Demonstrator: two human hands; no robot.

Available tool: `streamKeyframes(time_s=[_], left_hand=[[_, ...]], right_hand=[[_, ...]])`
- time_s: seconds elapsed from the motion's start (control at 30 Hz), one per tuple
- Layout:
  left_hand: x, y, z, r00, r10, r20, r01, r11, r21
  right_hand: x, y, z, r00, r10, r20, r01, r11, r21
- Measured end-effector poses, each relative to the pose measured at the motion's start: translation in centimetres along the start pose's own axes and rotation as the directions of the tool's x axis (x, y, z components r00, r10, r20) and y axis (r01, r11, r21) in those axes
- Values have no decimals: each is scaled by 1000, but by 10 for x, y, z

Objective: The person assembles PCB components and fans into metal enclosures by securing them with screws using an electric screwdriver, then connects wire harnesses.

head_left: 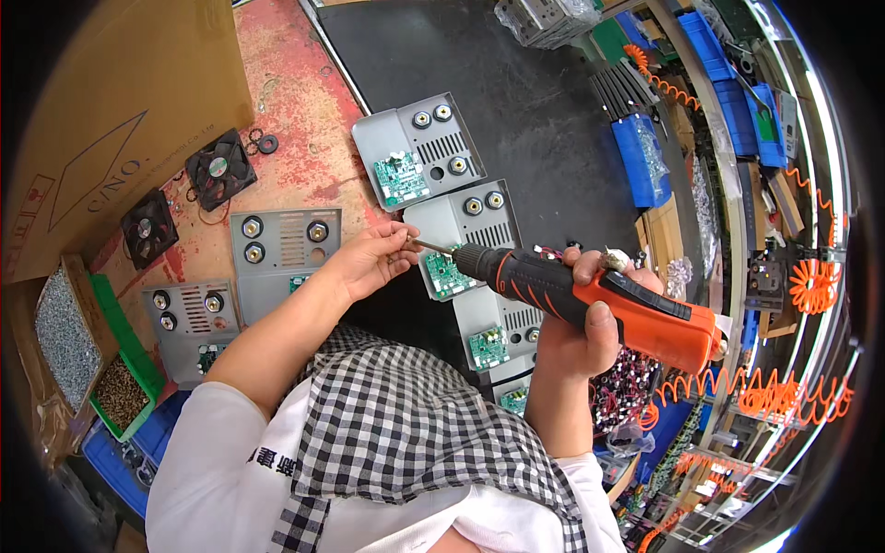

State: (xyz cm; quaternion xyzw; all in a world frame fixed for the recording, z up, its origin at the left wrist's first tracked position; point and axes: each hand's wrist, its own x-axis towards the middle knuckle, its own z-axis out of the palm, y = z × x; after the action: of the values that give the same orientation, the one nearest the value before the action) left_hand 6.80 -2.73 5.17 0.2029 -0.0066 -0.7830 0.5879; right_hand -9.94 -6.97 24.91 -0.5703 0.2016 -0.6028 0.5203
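My right hand [590, 304] grips an orange and black power screwdriver [553, 290], held nearly level with its bit pointing left. At the bit's tip, the fingers of my left hand [373, 258] pinch together; whatever small part they hold is too small to name. Under the bit lies a grey metal panel [433, 217] with slots and round black fittings. A green circuit board [449, 272] sits on that panel, partly behind the screwdriver. Beyond it is another such panel [369, 138] with its own circuit board [401, 178]. More panels lie nearer me, one with a circuit board [489, 347].
Two more panels [281, 267] lie left on the worn red table [304, 92]. Black fans [221, 169] sit beside a large cardboard box [138, 101]. A green bin [120, 405] holds small brass-coloured parts. At right are a blue bin [641, 161] and coiled orange hoses [774, 396].
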Motion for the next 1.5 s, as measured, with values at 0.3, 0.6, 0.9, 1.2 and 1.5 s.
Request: streamKeyframes(time_s=[0.3,0.6,0.9,1.2,1.5], left_hand=[[5,0,-9,1000,-17,-24,19,998,55],[1,26,13,989,36,-146,1,969,248],[34,129,-8,919,116,-378,150,782,605],[72,117,-28,876,-56,-480,412,605,681],[76,110,-21,901,-68,-429,360,669,650]], right_hand=[[5,9,3,999,29,14,-30,999,16],[17,27,5,998,26,55,-28,999,41],[38,51,15,996,-29,79,29,1000,-2],[38,75,23,999,34,43,-30,996,-84],[42,87,24,997,73,-1,-72,992,-105]])
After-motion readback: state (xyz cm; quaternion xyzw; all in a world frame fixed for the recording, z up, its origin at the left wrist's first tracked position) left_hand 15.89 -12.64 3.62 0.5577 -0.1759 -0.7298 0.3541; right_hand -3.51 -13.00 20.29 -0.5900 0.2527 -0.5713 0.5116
